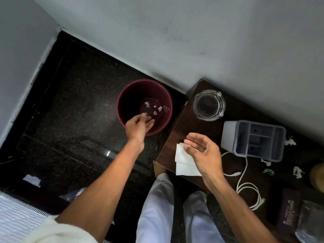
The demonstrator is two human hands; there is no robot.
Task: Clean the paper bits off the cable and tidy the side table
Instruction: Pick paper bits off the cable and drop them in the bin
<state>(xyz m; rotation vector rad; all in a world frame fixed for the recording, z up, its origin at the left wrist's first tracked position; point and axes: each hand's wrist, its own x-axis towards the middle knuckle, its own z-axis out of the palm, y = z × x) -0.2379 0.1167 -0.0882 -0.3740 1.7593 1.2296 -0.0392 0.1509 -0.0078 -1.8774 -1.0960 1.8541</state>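
Observation:
My left hand [139, 125] hovers over the rim of a maroon bin [122, 102] on the floor, fingers loosely spread and holding nothing I can see. Several white paper bits [155, 109] lie at the bin's bottom. My right hand [201, 149] hangs above the dark wooden side table [184, 120], fingers relaxed and slightly curled, empty, just over a folded white tissue [184, 165]. A white cable [245, 181] lies coiled on the table to the right of that hand. More crumpled paper bits [298, 171] are scattered further right.
On the table stand a glass ashtray [209, 105], a grey compartment organiser [252, 139], a dark purple box [287, 209] and a clear wrapper [310, 223]. A paper scrap [32, 179] lies on the black floor. The grey wall runs behind the table.

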